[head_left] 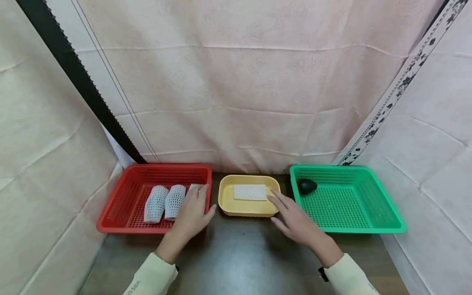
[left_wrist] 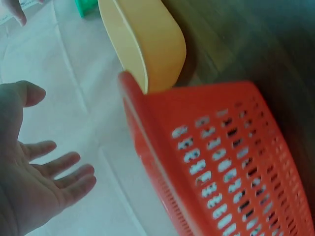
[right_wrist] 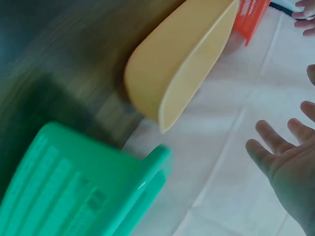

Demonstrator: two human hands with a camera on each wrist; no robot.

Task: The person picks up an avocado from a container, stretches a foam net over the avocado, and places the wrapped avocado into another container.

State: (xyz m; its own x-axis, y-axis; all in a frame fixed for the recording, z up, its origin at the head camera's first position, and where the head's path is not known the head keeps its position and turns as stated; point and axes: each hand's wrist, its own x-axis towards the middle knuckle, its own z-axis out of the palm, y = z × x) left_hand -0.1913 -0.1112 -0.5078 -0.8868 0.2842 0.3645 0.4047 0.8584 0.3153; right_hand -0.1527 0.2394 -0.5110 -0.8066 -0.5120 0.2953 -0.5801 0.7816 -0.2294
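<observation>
My left hand (head_left: 191,215) hovers over the right side of the red basket (head_left: 121,205), its fingers spread and holding nothing. Beneath its fingertips lies a white foam-net bundle (head_left: 193,186), mostly hidden by the hand. Two more white net-wrapped bundles (head_left: 155,204) lie to its left in the basket. My right hand (head_left: 296,219) is at the right rim of the yellow tray (head_left: 225,205), fingers loosely extended with nothing gripped. A flat white foam net (head_left: 249,192) lies in that tray. Both palms look bare in the wrist views.
To the right stands a green basket (head_left: 383,205) with a dark, rounded, avocado-like item (head_left: 306,186) in its left end. The containers sit in a row on a dark table (head_left: 236,254). Pale cloth (head_left: 239,82) hangs behind and at both sides.
</observation>
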